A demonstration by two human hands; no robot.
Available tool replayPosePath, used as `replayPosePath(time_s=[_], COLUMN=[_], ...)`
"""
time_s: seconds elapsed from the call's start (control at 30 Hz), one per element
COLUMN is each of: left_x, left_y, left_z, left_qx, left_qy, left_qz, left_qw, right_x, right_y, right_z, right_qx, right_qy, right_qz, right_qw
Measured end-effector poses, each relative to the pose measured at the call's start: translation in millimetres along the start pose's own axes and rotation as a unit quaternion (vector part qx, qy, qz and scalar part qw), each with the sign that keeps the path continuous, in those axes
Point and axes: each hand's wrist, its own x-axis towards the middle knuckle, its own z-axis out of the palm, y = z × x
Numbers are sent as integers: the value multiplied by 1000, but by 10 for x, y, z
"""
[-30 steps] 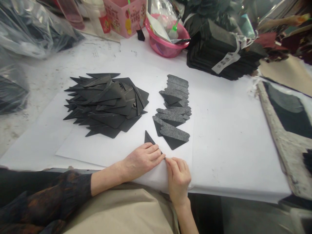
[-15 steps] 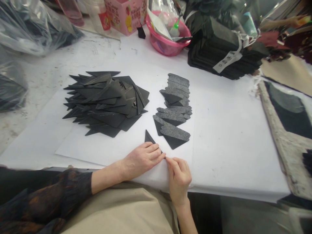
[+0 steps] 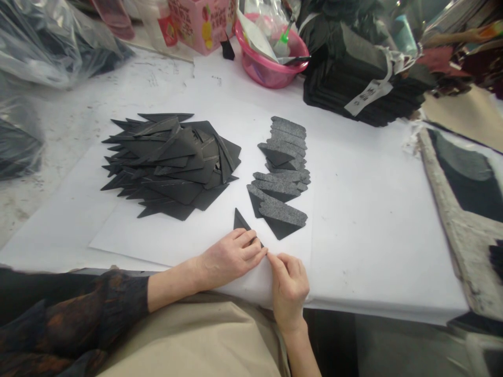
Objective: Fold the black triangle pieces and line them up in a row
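I see my left hand (image 3: 230, 256) lying flat, fingers together, pressing down on a black triangle (image 3: 240, 221) whose tip pokes out at 12 o'clock from under the fingers. My right hand (image 3: 290, 285) sits at 4 o'clock of the left, thumb and forefinger pinched right at the triangle's near corner, where the left fingertips meet it; I cannot tell whether it grips the corner or only touches it. The triangle rests on the white sheet (image 3: 165, 241) near the table's front edge. At 1 o'clock, just beside it, runs a row of grey-faced pieces (image 3: 283, 173). At 10 o'clock, well apart, is the black pile (image 3: 168, 162). Far off at 12 stands a pink bowl (image 3: 271, 73), with a tied black bundle (image 3: 361, 78) at 2.
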Motion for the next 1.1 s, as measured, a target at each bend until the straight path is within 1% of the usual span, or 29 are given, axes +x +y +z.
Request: replayPosePath(time_s=[0.17,0.4,0.57,0.73,0.9,1.1], left_x=[5,9,4,-14,-25,-21], left_y=[17,18,12,5,-1,1], left_z=[-1,-13,-7,3,-9,-8], left_qx=[17,20,10,-9,-23,-32], left_qy=[-9,-5,-4,15,30,30], left_qz=[5,-2,-7,-8,-13,-14], left_qw=[1000,1000,1000,1000,999,999], right_x=[-44,-109,-104,-110,-114,-80], right_y=[-1,13,3,-3,0,-20], right_z=[-15,11,19,21,15,-22], right_qx=[-5,20,20,0,-11,-28], right_qy=[-3,27,29,28,19,-17], right_qz=[2,37,34,21,16,9], right_qw=[1000,999,999,999,1000,999])
